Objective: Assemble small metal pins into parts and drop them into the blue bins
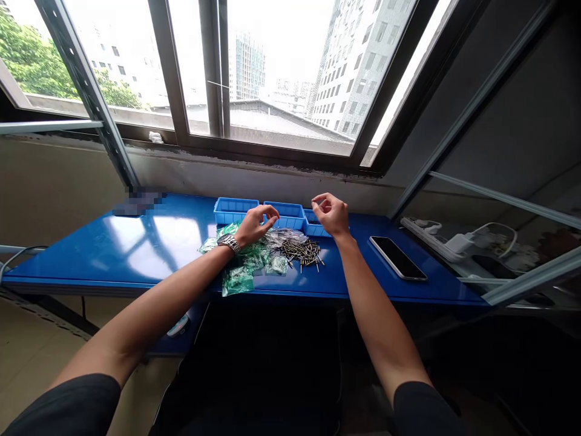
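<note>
Steel watch (228, 243) on your left wrist; left hand (256, 225) loosely curled, empty, above the green-printed plastic bags (240, 265). Right hand (330, 215) raised, fingertips (315, 203) bunched, nothing visible in them, can't tell if fully closed. Loose metal pins (302, 251) lie between and below your hands, nearer the right, long axes every way, dark shanks, brass-coloured ends, on the blue bench (136, 260), below three blue bins (231, 210).

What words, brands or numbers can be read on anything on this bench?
None can be read: the print on the green packets is too small and blurred, the watch dial is too small, and a pixelated patch hides whatever lies at the bench's back left.
</note>
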`<state>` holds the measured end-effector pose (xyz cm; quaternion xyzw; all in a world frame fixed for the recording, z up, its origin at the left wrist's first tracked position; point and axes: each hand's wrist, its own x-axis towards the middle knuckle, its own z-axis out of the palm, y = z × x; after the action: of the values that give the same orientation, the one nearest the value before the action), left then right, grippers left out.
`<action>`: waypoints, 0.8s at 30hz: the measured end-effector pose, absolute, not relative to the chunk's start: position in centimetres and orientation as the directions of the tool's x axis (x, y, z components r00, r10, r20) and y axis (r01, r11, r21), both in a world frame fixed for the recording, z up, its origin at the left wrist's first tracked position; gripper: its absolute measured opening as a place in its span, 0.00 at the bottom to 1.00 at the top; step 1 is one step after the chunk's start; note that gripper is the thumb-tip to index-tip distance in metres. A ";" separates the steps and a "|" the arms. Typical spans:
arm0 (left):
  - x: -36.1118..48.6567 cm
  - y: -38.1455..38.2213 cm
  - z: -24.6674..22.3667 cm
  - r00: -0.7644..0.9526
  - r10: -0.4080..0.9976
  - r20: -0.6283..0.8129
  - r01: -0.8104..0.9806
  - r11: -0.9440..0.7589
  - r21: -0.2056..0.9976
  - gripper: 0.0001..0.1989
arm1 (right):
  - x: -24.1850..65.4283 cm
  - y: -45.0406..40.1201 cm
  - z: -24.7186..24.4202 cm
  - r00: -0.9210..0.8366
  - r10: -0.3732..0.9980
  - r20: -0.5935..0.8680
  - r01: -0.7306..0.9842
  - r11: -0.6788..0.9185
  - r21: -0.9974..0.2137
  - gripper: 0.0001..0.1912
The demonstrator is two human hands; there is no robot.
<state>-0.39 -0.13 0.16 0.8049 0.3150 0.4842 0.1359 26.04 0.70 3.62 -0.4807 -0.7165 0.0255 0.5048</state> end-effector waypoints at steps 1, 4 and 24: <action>-0.4 -0.1 0.2 0.340 0.637 0.692 0.375 -0.767 0.521 0.08 | 27.0 0.7 3.6 -0.017 0.737 0.676 0.707 0.487 -0.513 0.11; -0.4 -0.1 0.1 0.361 0.628 0.689 0.375 -0.775 0.509 0.09 | 29.2 -0.2 3.2 -0.039 0.812 0.583 0.773 0.394 -0.497 0.13; -0.5 0.1 -0.2 0.402 0.640 0.655 0.409 -0.765 0.497 0.08 | 29.8 -10.9 1.1 -0.112 0.989 0.094 0.922 0.139 -0.363 0.13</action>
<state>-0.48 0.05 -0.21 0.8271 0.3171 0.4455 0.1299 29.84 -10.92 1.14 -0.6473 -0.7380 0.1072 0.1579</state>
